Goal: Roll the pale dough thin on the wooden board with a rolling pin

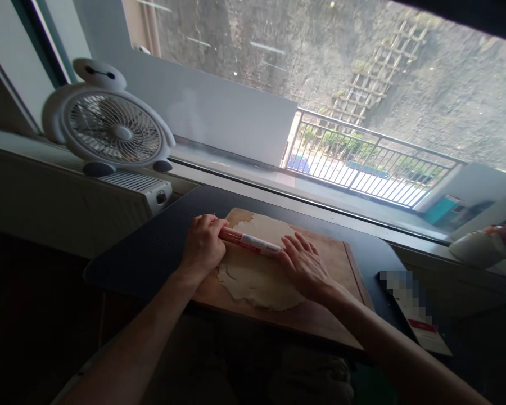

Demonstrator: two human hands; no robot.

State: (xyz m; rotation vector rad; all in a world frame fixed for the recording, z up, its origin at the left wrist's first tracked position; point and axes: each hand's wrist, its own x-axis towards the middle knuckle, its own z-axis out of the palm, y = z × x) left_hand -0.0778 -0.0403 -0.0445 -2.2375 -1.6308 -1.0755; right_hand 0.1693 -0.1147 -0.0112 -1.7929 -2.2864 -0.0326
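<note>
A wooden rolling pin (253, 243) with a red and white label lies across a flat, uneven-edged sheet of pale dough (259, 281). My left hand (204, 242) is closed around the pin's left end, knuckles up. Over the right end lies my right hand (306, 264), its fingers stretched out forward and its thumb along the pin; the end beneath it is hidden. Under the dough is a wooden board (335, 270), showing most at the right. A crack marks the dough's left edge.
The board rests on a dark table (152, 259) beside a large window. At left, a white fan (118, 132) stands on a radiator (149, 191). Near the table's right end is a flat, partly blurred item (421, 320); a pale pot (476, 247) sits at far right.
</note>
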